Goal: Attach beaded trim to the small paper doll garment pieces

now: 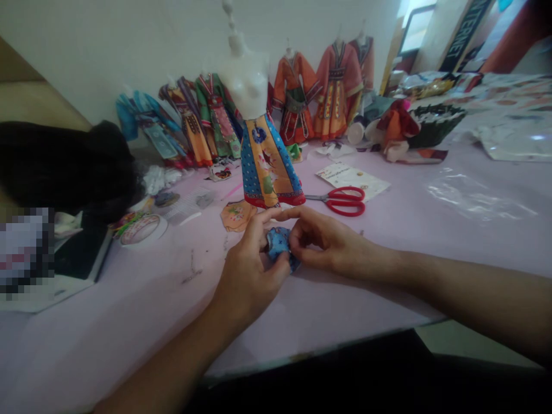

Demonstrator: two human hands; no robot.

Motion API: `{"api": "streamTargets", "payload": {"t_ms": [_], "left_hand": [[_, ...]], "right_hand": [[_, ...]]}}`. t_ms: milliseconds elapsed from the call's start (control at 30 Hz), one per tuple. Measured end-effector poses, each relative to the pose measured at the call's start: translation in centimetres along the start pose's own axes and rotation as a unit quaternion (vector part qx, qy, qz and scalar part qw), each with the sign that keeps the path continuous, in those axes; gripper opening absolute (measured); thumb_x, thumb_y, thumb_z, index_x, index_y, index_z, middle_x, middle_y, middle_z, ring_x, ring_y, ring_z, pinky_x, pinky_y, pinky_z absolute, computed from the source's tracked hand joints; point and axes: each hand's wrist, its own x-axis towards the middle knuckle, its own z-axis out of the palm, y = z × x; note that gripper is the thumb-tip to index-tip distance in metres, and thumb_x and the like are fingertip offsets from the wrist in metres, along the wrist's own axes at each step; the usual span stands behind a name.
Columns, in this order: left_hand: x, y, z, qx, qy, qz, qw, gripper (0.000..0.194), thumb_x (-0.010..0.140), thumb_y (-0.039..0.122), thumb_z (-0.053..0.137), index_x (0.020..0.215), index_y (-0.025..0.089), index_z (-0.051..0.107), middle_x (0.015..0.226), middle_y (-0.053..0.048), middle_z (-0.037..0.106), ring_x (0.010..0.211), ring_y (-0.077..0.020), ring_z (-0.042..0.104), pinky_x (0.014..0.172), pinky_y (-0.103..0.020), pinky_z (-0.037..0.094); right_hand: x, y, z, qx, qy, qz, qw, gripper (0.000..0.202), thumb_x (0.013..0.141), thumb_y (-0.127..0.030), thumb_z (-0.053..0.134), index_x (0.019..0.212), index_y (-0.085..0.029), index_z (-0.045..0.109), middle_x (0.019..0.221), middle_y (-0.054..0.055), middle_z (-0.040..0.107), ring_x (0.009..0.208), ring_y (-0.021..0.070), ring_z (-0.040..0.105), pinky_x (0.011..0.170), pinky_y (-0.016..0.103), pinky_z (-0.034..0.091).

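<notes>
A small piece of blue patterned fabric point(278, 242) is held between my two hands near the middle of the table. My left hand point(248, 267) grips it from the left, thumb in front. From the right, my right hand point(325, 240) pinches its edge with bent fingers. Just behind them stands a white mannequin point(246, 86) wearing a blue and yellow patterned skirt point(269, 161) with a red hem. An orange fabric piece point(236, 216) lies flat by the skirt's left side. Red-handled scissors point(345, 201) rest to its right.
Several small dressed mannequins line the wall, one in an orange robe point(295, 83). A tape roll point(144, 230) and a dark bag point(64, 167) are at left. Clear plastic point(478, 195) and a dark green basket point(437, 123) are at right.
</notes>
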Motion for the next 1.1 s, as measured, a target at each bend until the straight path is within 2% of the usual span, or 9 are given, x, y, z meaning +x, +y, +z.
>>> {"api": "streamTargets", "payload": {"t_ms": [200, 400, 533, 700, 933, 1100], "left_hand": [[0.2, 0.1, 0.0, -0.049, -0.008, -0.014, 0.999, 0.061, 0.082, 0.016, 0.063, 0.141, 0.025, 0.048, 0.113, -0.005, 0.068, 0.094, -0.0192, 0.07, 0.083, -0.034, 0.057], [0.3, 0.1, 0.0, -0.066, -0.009, -0.016, 0.998, 0.061, 0.082, 0.018, 0.064, 0.141, 0.023, 0.048, 0.126, -0.01, 0.066, 0.105, -0.0223, 0.069, 0.088, -0.037, 0.058], [0.3, -0.1, 0.1, -0.051, -0.006, -0.005, 0.999, 0.061, 0.083, 0.017, 0.065, 0.141, 0.024, 0.049, 0.123, -0.008, 0.066, 0.1, -0.0206, 0.069, 0.093, -0.04, 0.057], [0.2, 0.0, 0.0, -0.042, -0.01, 0.001, 0.999, 0.06, 0.084, 0.015, 0.063, 0.141, 0.026, 0.05, 0.114, -0.005, 0.067, 0.095, -0.0186, 0.068, 0.091, -0.039, 0.057], [0.3, 0.2, -0.1, -0.095, -0.008, -0.031, 0.995, 0.058, 0.083, 0.018, 0.065, 0.138, 0.024, 0.048, 0.118, -0.007, 0.065, 0.095, -0.0186, 0.069, 0.084, -0.035, 0.057], [0.6, 0.6, -0.4, -0.161, 0.0, -0.056, 0.985, 0.058, 0.08, 0.021, 0.069, 0.134, 0.021, 0.047, 0.111, -0.006, 0.067, 0.091, -0.0164, 0.068, 0.078, -0.029, 0.057]], "right_hand": [[0.3, 0.3, -0.3, 0.049, -0.009, 0.005, 0.999, 0.046, 0.085, -0.006, 0.062, 0.128, -0.016, 0.049, 0.079, -0.006, 0.055, 0.069, 0.0102, 0.052, 0.062, 0.023, 0.044], [0.2, 0.2, -0.3, 0.037, -0.003, 0.003, 0.999, 0.049, 0.085, -0.005, 0.063, 0.131, -0.017, 0.05, 0.08, -0.005, 0.056, 0.07, 0.01, 0.053, 0.063, 0.023, 0.045], [0.2, 0.2, -0.2, 0.023, 0.011, 0.005, 1.0, 0.051, 0.084, -0.007, 0.067, 0.131, -0.016, 0.05, 0.079, -0.005, 0.056, 0.07, 0.0102, 0.054, 0.063, 0.023, 0.046], [0.3, 0.4, -0.3, 0.035, 0.007, 0.0, 0.999, 0.051, 0.084, -0.006, 0.064, 0.132, -0.016, 0.049, 0.079, -0.005, 0.055, 0.069, 0.0102, 0.053, 0.063, 0.023, 0.046], [0.5, 0.3, -0.6, 0.068, -0.002, 0.01, 0.998, 0.045, 0.083, -0.009, 0.065, 0.125, -0.019, 0.051, 0.078, -0.005, 0.056, 0.068, 0.0114, 0.051, 0.062, 0.025, 0.043], [0.7, -0.1, -1.1, 0.095, 0.026, 0.015, 0.995, 0.048, 0.08, -0.012, 0.068, 0.124, -0.019, 0.049, 0.075, -0.006, 0.056, 0.066, 0.0112, 0.049, 0.062, 0.025, 0.041]]}}
